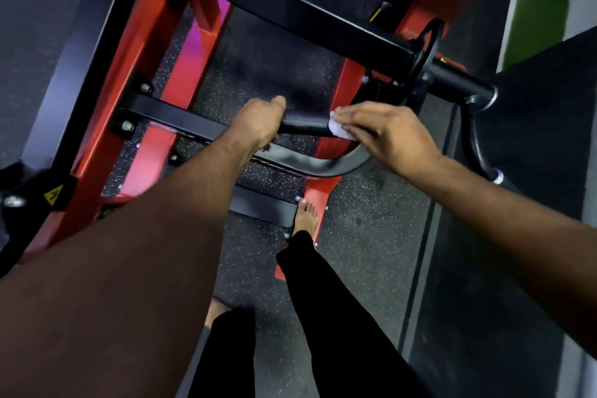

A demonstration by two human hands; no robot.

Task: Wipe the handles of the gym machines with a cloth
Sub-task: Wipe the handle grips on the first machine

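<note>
A black handle bar of a red and black gym machine runs across the middle of the head view. My left hand grips the bar from above, fingers curled round it. Just to its right, my right hand lies over the bar's end with fingers fairly straight, pressing a small white cloth against it. Most of the cloth is hidden under the fingers. A curved black tube continues below the handle.
The red machine frame stands at left, with a black crossbar. A black weight peg and round plate stop jut out at upper right. My bare feet stand on speckled rubber flooring. A green strip lies far right.
</note>
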